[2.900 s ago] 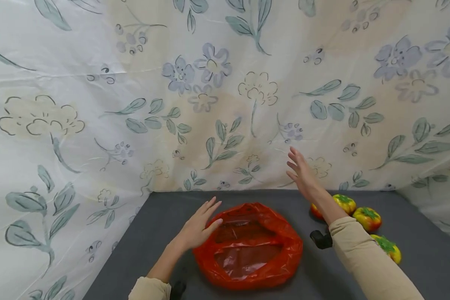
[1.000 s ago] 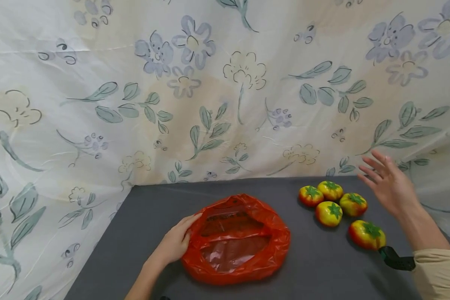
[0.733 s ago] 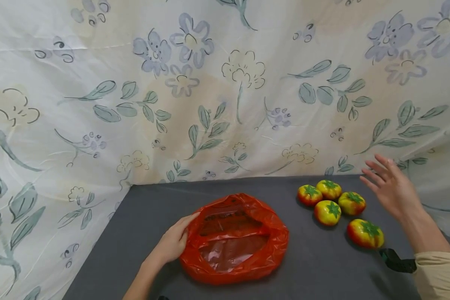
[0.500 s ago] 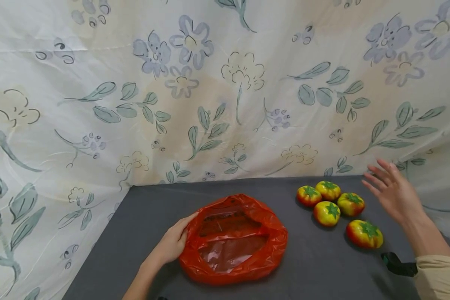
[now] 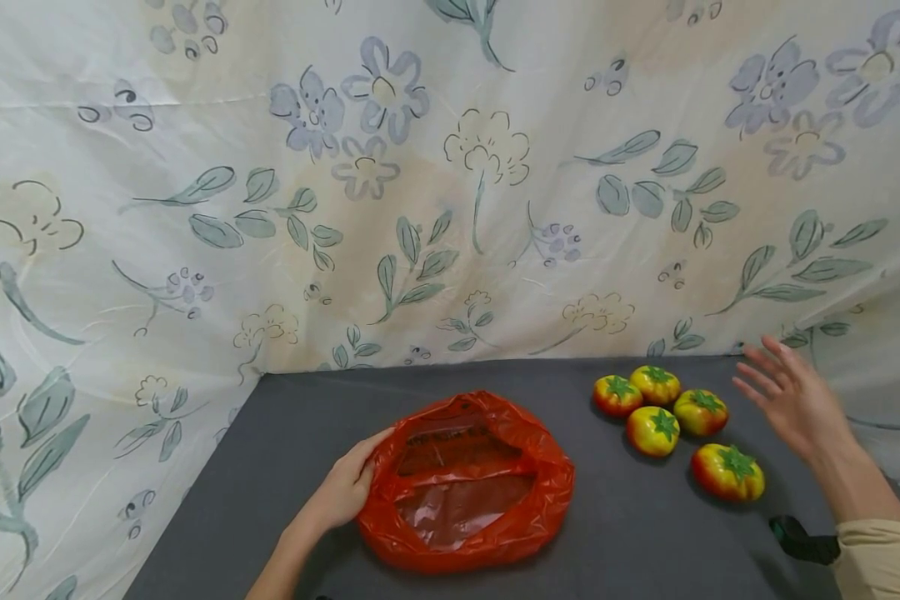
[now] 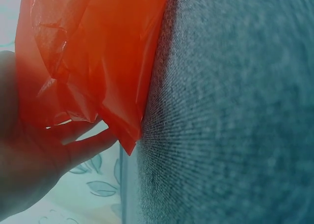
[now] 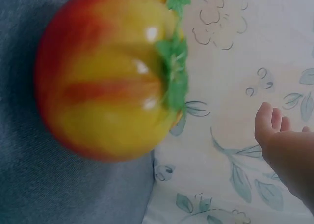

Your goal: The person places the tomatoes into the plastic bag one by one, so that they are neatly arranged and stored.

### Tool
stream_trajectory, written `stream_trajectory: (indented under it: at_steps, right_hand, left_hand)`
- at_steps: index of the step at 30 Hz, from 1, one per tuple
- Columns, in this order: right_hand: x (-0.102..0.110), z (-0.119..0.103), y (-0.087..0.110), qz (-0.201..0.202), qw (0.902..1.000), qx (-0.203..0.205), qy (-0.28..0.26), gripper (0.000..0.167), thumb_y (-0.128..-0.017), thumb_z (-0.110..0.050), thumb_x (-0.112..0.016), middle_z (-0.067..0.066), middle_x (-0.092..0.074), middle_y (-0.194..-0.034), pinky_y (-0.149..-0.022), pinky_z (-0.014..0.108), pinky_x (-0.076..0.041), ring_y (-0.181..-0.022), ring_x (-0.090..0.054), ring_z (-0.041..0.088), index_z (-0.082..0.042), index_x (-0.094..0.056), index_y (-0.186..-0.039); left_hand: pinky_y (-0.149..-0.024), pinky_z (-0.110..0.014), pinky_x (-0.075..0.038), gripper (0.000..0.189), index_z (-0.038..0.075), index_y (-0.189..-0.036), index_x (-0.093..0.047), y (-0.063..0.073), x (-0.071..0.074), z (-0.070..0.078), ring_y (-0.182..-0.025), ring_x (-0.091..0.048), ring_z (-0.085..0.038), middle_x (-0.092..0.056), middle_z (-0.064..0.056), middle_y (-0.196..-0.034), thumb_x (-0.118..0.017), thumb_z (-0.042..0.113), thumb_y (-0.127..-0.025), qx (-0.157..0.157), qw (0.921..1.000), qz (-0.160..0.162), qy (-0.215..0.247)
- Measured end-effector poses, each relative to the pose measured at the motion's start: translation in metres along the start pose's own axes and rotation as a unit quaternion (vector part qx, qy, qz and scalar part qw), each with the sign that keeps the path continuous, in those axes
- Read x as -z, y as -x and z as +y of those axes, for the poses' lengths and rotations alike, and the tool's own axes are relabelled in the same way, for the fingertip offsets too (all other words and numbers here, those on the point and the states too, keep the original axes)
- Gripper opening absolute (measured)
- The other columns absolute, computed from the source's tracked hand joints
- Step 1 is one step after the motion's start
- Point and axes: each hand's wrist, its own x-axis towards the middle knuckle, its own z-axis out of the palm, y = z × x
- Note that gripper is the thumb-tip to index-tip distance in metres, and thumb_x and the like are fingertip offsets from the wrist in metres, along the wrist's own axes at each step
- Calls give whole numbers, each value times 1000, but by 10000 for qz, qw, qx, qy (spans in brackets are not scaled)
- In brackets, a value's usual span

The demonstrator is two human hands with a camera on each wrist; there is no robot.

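A red plastic bag point(image 5: 487, 542) stands on the dark grey table with its mouth open upward. My left hand point(image 5: 341, 487) holds its left rim; the left wrist view shows the fingers point(image 6: 91, 145) against the bag's side, partly hidden by the film. Several shiny red-and-yellow tomatoes with green star-shaped tops lie to the right. The nearest tomato point(image 5: 727, 472) sits apart from the others and looms large in the right wrist view. My right hand point(image 5: 798, 404) hovers to the right of them, fingers spread and holding nothing.
Behind the bag, the other tomatoes cluster, one of them point(image 5: 652, 431) in front of the rest. A floral cloth point(image 5: 487, 208) hangs behind the table and along its sides. A black wrist mount point(image 5: 802, 542) sticks out at the right sleeve point(image 5: 881, 558).
Since the oldest frame, my left hand has come onto the bag's rim and my right hand has moved right, past the tomatoes. Over the last second the right hand has sunk slightly.
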Motion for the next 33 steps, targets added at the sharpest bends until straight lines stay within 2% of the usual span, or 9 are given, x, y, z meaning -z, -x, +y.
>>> stream_trajectory:
  at_steps: [5,8,12,15,20,23,27,33]
  right_hand:
    - [7,2,1,197,9997,-137,89,34,-104,-20,-39,-4,-52,-119,-78,26,-51,-101,-56,10,-22,-33,-137]
    - [12,5,0,527,9969,-216,535,36,-102,-21,-44,-6,-47,-119,-76,23,-51,-99,-56,8,-24,-35,-136]
    - [28,15,-3,929,9890,-226,1133,50,-99,-25,-51,-8,-46,-117,-72,20,-50,-97,-55,5,-26,-31,-145]
    - [50,23,-9,995,9847,-264,1408,59,-99,-27,-52,-9,-47,-118,-72,20,-50,-98,-54,5,-26,-23,-151]
    - [100,40,-24,1238,9710,-524,1978,63,-95,-37,-55,-15,-45,-120,-72,19,-50,-98,-52,0,-32,-24,-150]
    - [119,47,-30,1389,9643,-729,2133,68,-91,-42,-59,-16,-43,-123,-73,20,-50,-99,-50,0,-34,-24,-149]
    - [126,51,-31,1588,9594,-948,2130,75,-87,-44,-64,-16,-42,-124,-70,21,-50,-95,-50,1,-34,-24,-149]
    - [123,53,-28,1711,9499,-1378,2223,83,-82,-49,-68,-15,-40,-118,-63,20,-49,-91,-45,4,-35,-22,-150]
  left_hand:
    - [-98,-52,-37,53,6,-141,-45,0,0,-2,-124,-46,-33,-50,-14,-137,-48,-12,-91,-145,9999,-63,-62]
    - [-97,-53,-38,53,5,-140,-46,0,0,-2,-123,-47,-35,-50,-15,-135,-49,-13,-90,-227,9997,-24,-100]
    - [-97,-54,-38,53,6,-140,-47,1,0,-2,-122,-48,-35,-51,-14,-135,-49,-13,-90,-229,9997,82,-92]
    - [-98,-53,-37,53,7,-139,-47,1,-2,-3,-124,-47,-34,-51,-13,-135,-48,-13,-90,-124,9998,136,-2]
    - [-99,-52,-37,52,8,-138,-49,1,-4,-6,-124,-47,-32,-52,-11,-135,-48,-13,-90,29,9997,217,135]
    - [-99,-52,-37,52,9,-138,-49,1,-5,-7,-123,-48,-31,-52,-10,-134,-49,-12,-91,45,9995,267,151]
    - [-99,-52,-37,51,9,-137,-50,0,-5,-6,-123,-48,-32,-53,-10,-134,-49,-12,-91,53,9994,306,159]
    - [-98,-53,-37,50,7,-137,-50,2,-5,-4,-122,-48,-33,-53,-12,-133,-49,-12,-91,119,9992,302,216]
